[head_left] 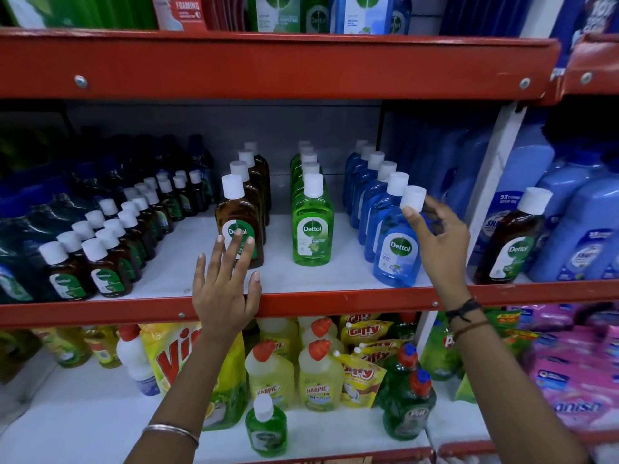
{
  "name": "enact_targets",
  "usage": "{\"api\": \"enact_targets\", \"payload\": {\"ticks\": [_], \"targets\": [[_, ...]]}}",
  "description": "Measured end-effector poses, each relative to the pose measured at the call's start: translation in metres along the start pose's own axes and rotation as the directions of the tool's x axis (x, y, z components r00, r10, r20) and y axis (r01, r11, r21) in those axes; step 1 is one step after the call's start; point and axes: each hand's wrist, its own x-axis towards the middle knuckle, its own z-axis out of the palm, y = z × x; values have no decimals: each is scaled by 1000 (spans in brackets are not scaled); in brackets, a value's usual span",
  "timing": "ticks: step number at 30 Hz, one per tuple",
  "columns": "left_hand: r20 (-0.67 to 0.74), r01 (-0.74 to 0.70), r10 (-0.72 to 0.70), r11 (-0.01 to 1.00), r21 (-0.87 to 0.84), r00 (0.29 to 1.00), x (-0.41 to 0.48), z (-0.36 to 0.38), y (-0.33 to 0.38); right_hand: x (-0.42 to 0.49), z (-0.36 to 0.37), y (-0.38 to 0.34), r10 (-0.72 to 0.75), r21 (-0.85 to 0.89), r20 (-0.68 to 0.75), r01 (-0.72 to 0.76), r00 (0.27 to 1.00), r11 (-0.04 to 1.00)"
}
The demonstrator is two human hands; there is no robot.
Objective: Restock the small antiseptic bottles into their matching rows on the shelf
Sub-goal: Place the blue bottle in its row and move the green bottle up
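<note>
Three rows of small antiseptic bottles stand on the middle shelf (301, 301): brown, green and blue. My right hand (438, 242) grips the front blue bottle (397, 252) just under its white cap. My left hand (227, 279) is spread open, its fingertips resting on the label of the front brown bottle (238, 222). The front green bottle (313, 229) stands untouched between them. A lone small green bottle (266, 426) sits on the lower shelf, and one brown bottle (512, 242) stands further right among large blue bottles.
Rows of tiny brown bottles (100, 259) fill the shelf's left side. Large blue bottles (576, 229) crowd the right past a white upright. Below are yellow cleaner bottles (318, 376), pouches and pink packs. A red shelf lip (268, 65) hangs overhead.
</note>
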Motion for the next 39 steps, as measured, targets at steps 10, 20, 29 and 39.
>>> {"api": "enact_targets", "payload": {"ticks": [10, 20, 29, 39], "targets": [[62, -23, 21, 999, 29, 998, -5, -10, -23, -138, 18, -11, -86, -40, 11, 86, 996, 996], [66, -58, 54, 997, 54, 996, -4, -8, -25, -291, 95, 51, 292, -119, 671, -291, 681, 949], [65, -61, 58, 997, 47, 996, -5, -5, -27, -298, 115, 72, 365, -140, 682, -377, 634, 916], [85, -56, 53, 998, 32, 995, -4, -6, -26, -214, 72, 4, 210, 41, 555, -278, 805, 960]]}}
